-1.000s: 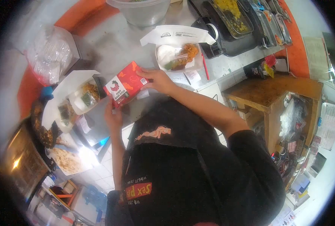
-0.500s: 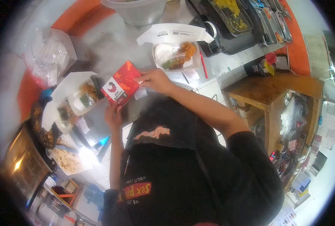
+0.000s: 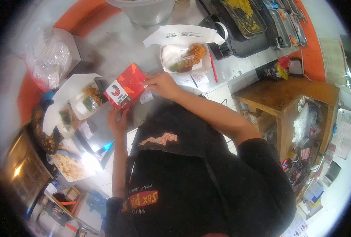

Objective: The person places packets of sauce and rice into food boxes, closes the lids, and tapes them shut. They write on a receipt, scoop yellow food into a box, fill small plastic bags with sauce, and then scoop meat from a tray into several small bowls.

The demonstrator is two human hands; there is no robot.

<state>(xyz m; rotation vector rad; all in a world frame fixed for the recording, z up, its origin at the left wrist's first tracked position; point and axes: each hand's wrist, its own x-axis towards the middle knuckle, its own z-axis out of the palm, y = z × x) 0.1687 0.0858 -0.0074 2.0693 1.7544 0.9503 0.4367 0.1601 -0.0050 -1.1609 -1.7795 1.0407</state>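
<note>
One red box [image 3: 125, 85], left of frame centre, I log as long-axis lower-left to upper-right, right hand [image 3: 162, 85] pinching its right edge, left hand [image 3: 117, 120] gripping its lower corner, fingers closed.

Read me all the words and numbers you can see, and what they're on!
"AYAM": red box; words below it blurred.
"SEX PI": black top, upside down; rest unclear.
Too small or blurred: the top's other lettering, white box lid, paper slip, wall papers. No clear numbers.
</note>
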